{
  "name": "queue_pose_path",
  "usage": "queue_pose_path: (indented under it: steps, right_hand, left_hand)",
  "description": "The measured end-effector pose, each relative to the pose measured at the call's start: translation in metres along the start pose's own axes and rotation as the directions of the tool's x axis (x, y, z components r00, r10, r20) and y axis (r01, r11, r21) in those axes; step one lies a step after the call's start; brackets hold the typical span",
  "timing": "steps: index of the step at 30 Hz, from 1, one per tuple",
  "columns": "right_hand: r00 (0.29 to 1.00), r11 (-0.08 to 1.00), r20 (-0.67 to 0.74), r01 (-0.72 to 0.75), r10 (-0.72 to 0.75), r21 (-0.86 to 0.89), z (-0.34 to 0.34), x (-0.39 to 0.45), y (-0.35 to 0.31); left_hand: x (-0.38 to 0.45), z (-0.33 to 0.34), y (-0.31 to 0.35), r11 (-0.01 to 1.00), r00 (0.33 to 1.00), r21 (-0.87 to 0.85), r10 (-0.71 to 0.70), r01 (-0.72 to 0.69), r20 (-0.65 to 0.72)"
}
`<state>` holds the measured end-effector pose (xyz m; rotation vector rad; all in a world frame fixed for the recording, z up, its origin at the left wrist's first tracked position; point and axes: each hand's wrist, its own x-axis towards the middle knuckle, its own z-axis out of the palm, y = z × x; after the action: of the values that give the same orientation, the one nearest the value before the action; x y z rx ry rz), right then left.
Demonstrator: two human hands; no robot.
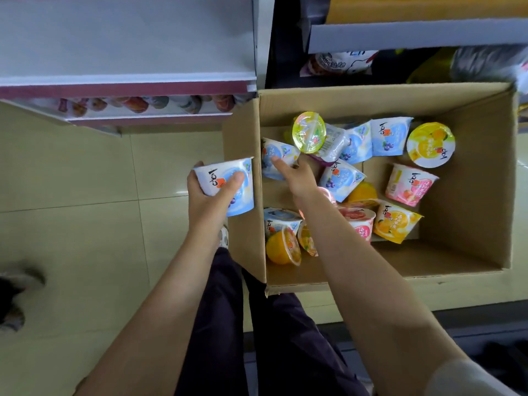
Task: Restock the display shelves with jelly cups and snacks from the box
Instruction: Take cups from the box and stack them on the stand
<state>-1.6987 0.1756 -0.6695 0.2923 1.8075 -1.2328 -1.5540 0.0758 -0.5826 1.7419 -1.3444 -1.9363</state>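
Observation:
An open cardboard box sits on the floor, holding several jelly cups in blue, pink, orange and green. My left hand grips a blue blueberry jelly cup just outside the box's left wall. Inside the box at its left side, my right hand has its fingers curling round another blue jelly cup. A display shelf with a maroon edge stands at the upper left, with a row of cups on its lower tier.
A second shelf unit with bagged snacks stands behind the box. Beige floor tiles lie to the left. A shoe shows at the left edge. My dark trousers are below, between my arms.

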Motion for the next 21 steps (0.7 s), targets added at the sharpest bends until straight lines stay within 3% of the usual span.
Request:
queue_pose_path:
  steps: [6,13,17,21]
  right_hand:
    - [0.992,0.983,-0.055,-0.107,0.116,0.148,0.003,0.025,0.011]
    - [0.979,0.925,0.047,-0.205,0.201,0.319,0.005,0.022,0.015]
    - [0.962,0.936,0.072,-0.273,0.263,0.223,0.004,0.009,0.012]
    - [0.965,0.934,0.104,-0.258,0.239,0.246,-0.001,-0.026,0.007]
  left_hand:
    - [0.013,-0.004,-0.017,1.000,0.999,0.026,-0.012,0.013,-0.030]
    - [0.012,-0.002,-0.016,0.999,1.000,0.034,-0.018,0.018,-0.011]
    - [0.011,-0.001,-0.009,0.999,1.000,0.054,-0.004,0.004,0.002]
    - [0.004,0.000,0.005,0.997,0.999,0.071,0.023,-0.024,0.023]
